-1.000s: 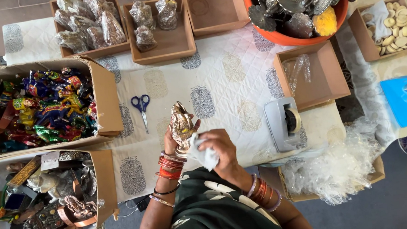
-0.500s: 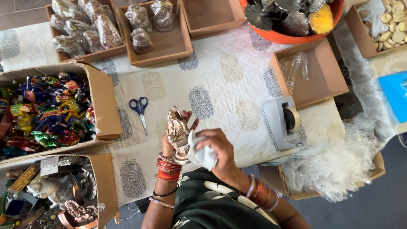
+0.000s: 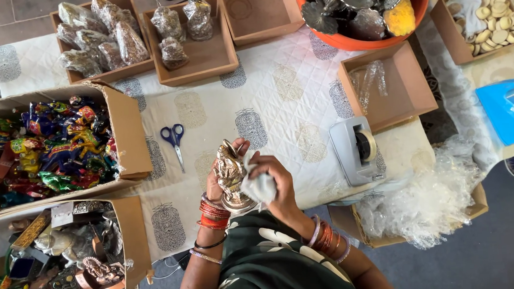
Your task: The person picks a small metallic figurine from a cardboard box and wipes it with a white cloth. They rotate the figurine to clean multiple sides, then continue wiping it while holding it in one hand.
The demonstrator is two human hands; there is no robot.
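Near the front edge of the surface [image 3: 278, 96], just above the person's lap, a small silvery metal figurine [image 3: 231, 174] stands upright between the two hands. The left hand [image 3: 219, 177] is clamped round it from the left and behind, fingers curled up past its top, wrist stacked with red and orange bangles [image 3: 213, 210]. The right hand [image 3: 273, 182] comes in from the right, closed on a crumpled white cloth [image 3: 259, 186] that it presses against the figurine's side. Both forearms rise from the bottom of the view and meet at the figurine, so the hands are close together, with only figurine and cloth between them.

A pale quilted cover with printed motifs lies over the surface. Blue-handled scissors [image 3: 175, 142] lie just left of the hands, and a grey tape dispenser [image 3: 356, 150] sits to the right. Cardboard boxes stand at the left, one full of bright figures [image 3: 58, 149], one of metal pieces [image 3: 69, 260]. Wooden trays line the far side, with an orange tub [image 3: 351, 40] beside them. Crumpled clear plastic [image 3: 430, 200] spills off the right edge above grey floor.
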